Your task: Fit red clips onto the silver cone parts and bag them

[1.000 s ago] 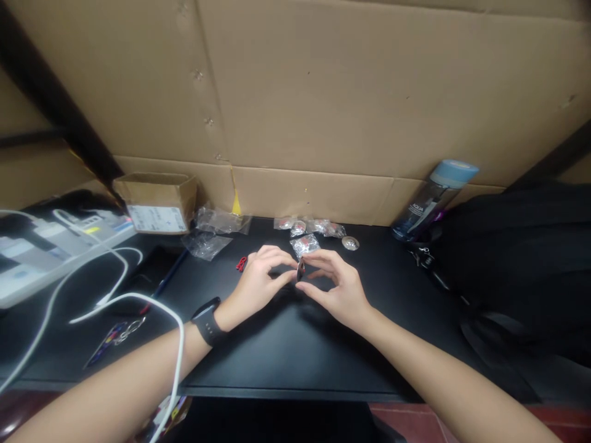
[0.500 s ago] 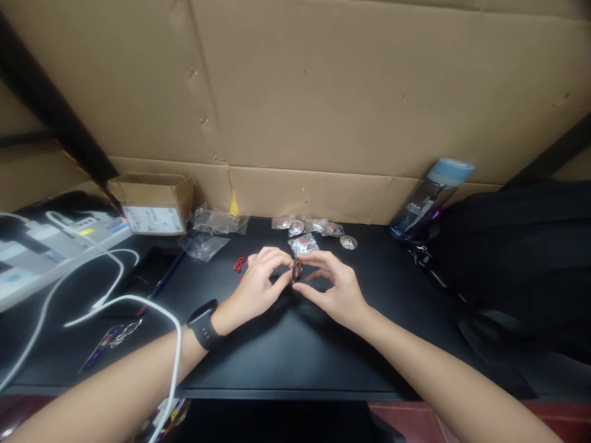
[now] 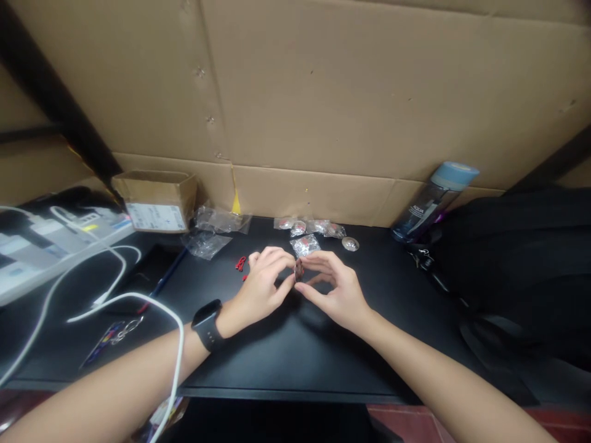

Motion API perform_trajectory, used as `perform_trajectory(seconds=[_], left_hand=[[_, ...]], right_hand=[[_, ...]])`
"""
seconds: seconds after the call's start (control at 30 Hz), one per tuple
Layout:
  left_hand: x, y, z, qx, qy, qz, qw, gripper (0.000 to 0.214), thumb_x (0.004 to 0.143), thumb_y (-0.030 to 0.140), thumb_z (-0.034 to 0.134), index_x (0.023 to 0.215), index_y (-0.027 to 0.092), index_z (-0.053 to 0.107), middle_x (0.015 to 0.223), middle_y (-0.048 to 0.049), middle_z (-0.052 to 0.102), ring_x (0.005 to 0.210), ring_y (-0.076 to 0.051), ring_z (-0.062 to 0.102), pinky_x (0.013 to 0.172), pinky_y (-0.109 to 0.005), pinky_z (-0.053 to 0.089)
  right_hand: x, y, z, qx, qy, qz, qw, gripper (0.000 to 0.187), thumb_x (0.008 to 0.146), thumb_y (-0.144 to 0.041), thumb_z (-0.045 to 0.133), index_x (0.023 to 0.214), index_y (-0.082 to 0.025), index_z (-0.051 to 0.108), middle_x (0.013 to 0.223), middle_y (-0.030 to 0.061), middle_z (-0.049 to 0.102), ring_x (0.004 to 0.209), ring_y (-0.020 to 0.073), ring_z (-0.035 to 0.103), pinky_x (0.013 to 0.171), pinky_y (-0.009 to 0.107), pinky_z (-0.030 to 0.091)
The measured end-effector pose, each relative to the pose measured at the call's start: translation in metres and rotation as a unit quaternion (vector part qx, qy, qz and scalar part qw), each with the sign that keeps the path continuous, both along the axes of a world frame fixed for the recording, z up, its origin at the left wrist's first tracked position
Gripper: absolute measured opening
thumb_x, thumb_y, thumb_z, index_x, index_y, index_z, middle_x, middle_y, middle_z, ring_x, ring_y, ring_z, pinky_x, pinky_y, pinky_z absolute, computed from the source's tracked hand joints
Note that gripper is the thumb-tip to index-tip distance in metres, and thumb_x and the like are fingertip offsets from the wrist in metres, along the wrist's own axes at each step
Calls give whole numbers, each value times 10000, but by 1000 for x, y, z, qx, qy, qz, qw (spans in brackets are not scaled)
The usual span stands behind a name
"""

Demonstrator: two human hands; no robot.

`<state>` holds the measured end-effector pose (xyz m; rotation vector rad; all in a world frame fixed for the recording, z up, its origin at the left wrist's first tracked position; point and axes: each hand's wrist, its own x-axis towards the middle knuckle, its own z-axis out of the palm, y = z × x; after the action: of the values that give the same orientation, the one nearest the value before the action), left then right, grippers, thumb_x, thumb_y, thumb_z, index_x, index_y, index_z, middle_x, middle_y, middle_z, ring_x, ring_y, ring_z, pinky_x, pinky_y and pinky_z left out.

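Between my fingertips, above the black table, is a small round shiny disc (image 3: 298, 270) turned edge-on; its kind is not clear. My left hand (image 3: 268, 278), with a black watch on the wrist, pinches the disc's left side. From the right, my right hand (image 3: 336, 288) pinches it with thumb and fingers. Just beyond the hands lies a clear packet (image 3: 305, 245) with something silvery and red in it. Small red cord pieces (image 3: 241, 263) lie left of my left hand, partly hidden by it. A round silvery piece (image 3: 350, 244) rests farther right.
Several clear packets (image 3: 318, 226) lie along the cardboard wall (image 3: 323, 111). At the left are crumpled plastic bags (image 3: 207, 245), a cardboard box (image 3: 157, 200), a power strip (image 3: 28, 277) and a white cable (image 3: 179, 344) crossing my left forearm. A bottle (image 3: 427, 203) and black bag (image 3: 521, 264) stand right.
The disc has turned more edge-on between my fingers. Both hands stay closed on it, and the whole view has shifted slightly.
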<state>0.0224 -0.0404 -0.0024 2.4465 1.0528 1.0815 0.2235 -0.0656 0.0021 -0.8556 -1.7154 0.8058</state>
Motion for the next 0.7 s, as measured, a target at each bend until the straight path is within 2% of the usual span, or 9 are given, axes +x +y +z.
perform_trajectory(seconds=[0.13,0.27,0.5,0.7], left_hand=[[1,1,-1,-61,-75,-16,995,93,1009,256,563,954,228,633,1058,-36,702,1065,-222,595,949,-382,395],[2,2,-2,-90,-124,-43,987,132,1029,312,552,958,230,626,1057,-42,694,1055,-214,605,977,-369,428],[3,-2,1,-76,-117,-30,990,136,1032,298,559,953,229,646,1054,-35,710,1051,-212,610,965,-379,419],[2,-7,9,-40,-80,21,996,130,1001,263,615,892,233,680,1003,-16,746,1034,-220,619,910,-398,384]], right_hand=[[1,-1,-1,18,7,-1,1000,497,809,-189,824,1248,-273,608,1217,78,713,1166,270,726,795,345,701],[1,-1,-4,35,18,7,999,503,812,-166,815,1259,-277,613,1237,81,682,1089,254,744,837,381,698],[-2,-3,-5,35,46,17,998,471,824,-178,819,1237,-277,615,1278,83,645,1085,249,739,872,409,692],[-4,-5,-3,-3,55,12,998,440,827,-238,833,1202,-280,607,1266,87,669,1099,265,747,872,420,698]])
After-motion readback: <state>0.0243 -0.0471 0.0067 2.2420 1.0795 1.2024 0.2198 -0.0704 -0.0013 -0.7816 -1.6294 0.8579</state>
